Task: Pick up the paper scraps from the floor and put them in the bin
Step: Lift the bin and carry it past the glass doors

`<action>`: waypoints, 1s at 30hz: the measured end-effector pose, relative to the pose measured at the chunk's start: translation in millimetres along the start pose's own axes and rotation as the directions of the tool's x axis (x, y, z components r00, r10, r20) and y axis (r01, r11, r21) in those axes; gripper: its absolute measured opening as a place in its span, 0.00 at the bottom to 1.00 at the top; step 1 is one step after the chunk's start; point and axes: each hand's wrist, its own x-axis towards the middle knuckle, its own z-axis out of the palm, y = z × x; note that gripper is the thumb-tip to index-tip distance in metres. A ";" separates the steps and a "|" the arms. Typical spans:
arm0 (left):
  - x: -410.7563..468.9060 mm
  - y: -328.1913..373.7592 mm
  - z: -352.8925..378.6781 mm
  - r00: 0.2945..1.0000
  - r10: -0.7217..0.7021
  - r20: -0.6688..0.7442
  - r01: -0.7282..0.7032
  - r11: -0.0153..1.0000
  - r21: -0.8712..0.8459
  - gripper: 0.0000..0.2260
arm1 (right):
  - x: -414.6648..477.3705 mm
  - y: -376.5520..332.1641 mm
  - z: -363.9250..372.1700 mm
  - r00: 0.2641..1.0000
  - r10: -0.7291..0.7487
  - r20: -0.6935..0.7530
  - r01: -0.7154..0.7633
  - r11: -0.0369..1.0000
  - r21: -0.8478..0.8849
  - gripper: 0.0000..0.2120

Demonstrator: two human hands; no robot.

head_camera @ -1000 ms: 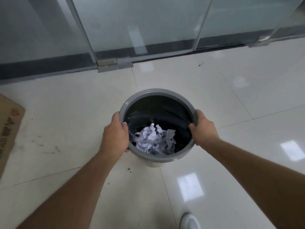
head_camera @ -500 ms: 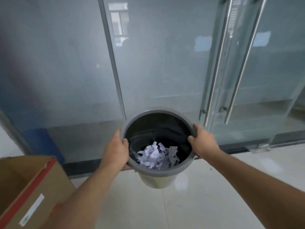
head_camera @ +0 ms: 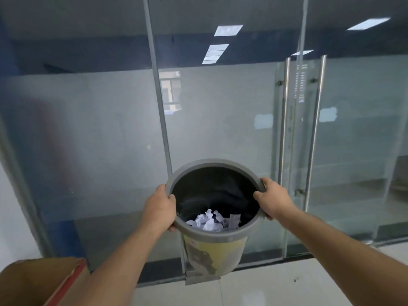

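A grey round bin (head_camera: 217, 236) with a black liner hangs in the air at the centre of view, held up off the floor. My left hand (head_camera: 159, 208) grips its left rim and my right hand (head_camera: 272, 199) grips its right rim. Crumpled white paper scraps (head_camera: 210, 221) lie in a heap at the bottom of the bin. The bin's lower outside wall is yellowish with a dark print. No scraps show on the visible floor.
A frosted glass wall (head_camera: 106, 140) fills the view ahead, with a glass door and two tall steel handles (head_camera: 284, 133) on the right. A brown cardboard box (head_camera: 37, 281) with a red edge sits at the lower left. Pale floor tiles (head_camera: 276, 288) show below.
Both hands have lifted the bin from the floor to chest height. The view has tilted up from the tiles to the glass wall and door.
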 end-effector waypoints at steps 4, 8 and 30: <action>-3.5 24.6 13.5 0.998 0.034 0.054 -0.033 0.999 -0.026 0.08 | -12.7 6.4 -29.6 0.998 0.049 -0.044 -0.049 0.999 -0.009 0.18; -1.0 60.9 49.3 0.981 0.099 0.165 -0.092 0.994 -0.051 0.09 | -27.6 28.6 -80.0 0.982 0.121 -0.145 -0.126 0.992 -0.023 0.16; -112.0 257.5 334.0 0.750 0.364 0.552 -0.302 0.931 -0.204 0.09 | -105.8 218.6 -344.5 0.769 0.310 -0.560 -0.345 0.938 0.045 0.16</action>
